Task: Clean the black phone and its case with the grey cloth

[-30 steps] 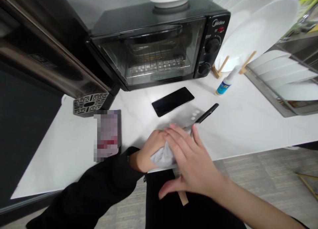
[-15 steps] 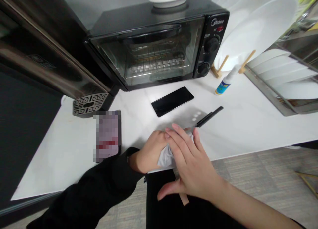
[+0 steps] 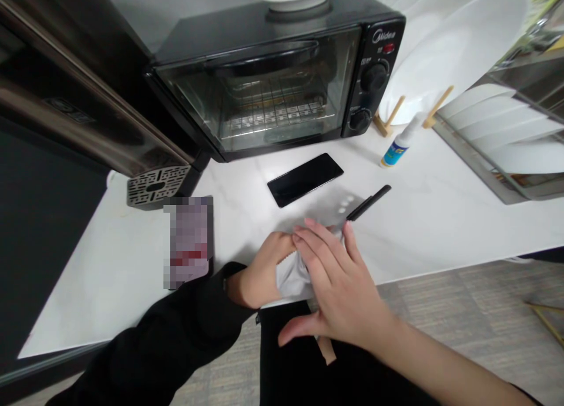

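My left hand is closed around a grey cloth with a zigzag edge, low over the counter's front edge. Above the cloth lies my right hand, palm down, fingers stretched out and thumb spread apart. Past its fingertips sticks out a slim black bar, perhaps a glasses temple; its near end is hidden by my hand. Below my right hand hangs a short tan strip, and what it belongs to is hidden.
A black phone lies on the white counter before a toaster oven. At right stand a spray bottle and racked plates. At left are a blurred flat item and a drip tray.
The black bar has shifted slightly toward me and to the left. More of the grey cloth shows between my hands. My hands stay in nearly the same place.
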`<state>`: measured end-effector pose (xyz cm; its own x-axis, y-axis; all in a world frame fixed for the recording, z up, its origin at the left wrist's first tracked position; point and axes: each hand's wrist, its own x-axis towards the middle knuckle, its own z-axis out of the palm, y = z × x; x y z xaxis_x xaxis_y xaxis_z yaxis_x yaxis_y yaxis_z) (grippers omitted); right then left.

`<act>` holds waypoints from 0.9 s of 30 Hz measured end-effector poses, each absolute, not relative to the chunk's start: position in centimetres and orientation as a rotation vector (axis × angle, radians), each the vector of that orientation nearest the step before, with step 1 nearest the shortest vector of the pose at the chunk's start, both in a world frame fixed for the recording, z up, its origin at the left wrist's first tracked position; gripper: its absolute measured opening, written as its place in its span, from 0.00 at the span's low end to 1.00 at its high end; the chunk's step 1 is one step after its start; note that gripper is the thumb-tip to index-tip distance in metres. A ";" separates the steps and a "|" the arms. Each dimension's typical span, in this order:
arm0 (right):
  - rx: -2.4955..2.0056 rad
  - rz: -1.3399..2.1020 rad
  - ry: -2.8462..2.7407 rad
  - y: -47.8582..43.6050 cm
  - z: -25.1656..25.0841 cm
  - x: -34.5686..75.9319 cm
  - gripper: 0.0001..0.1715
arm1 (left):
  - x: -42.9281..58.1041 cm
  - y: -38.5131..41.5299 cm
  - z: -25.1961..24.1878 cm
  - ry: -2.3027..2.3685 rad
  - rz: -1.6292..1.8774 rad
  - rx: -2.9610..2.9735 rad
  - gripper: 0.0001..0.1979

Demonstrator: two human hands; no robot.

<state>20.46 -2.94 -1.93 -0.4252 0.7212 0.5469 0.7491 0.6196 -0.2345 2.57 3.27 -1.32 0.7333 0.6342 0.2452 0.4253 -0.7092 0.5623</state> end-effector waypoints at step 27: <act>-1.262 -0.043 -2.172 -0.9 -0.4 22.6 0.46 | 2.5 2.5 -1.4 0.930 0.655 2.563 0.14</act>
<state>22.55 -0.94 -0.42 -0.3520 0.7753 0.5245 0.7955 0.5431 -0.2689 2.51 2.55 -1.36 0.6803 0.6664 0.3053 0.5117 -0.7300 0.4531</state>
